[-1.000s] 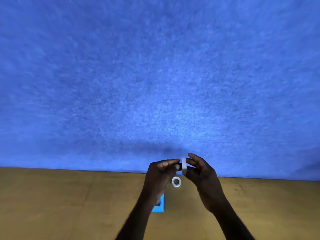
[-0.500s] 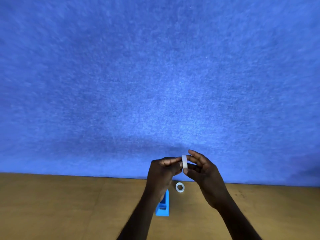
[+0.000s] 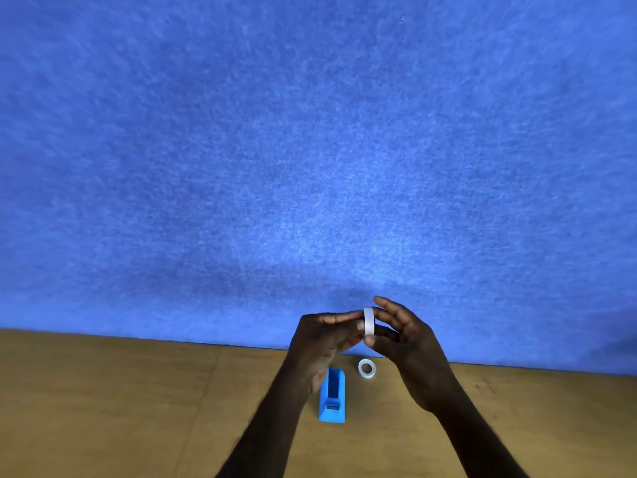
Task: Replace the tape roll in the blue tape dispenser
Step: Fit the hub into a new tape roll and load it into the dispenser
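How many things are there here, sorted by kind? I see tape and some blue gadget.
Tape rolls: 2, one held edge-on between both hands, one lying flat on the table
Blue tape dispenser: 1, standing on the table with its slot empty
Total: 3

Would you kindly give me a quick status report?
Both hands, left hand and right hand, pinching tape roll edge-on, above table. Blue dispenser slot empty. Second roll lies flat beside it. Nothing obstructing.

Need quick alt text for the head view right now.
Both hands, left hand and right hand, hold a white tape roll on edge above a wooden table. Below stand the blue tape dispenser and a second roll lying flat.
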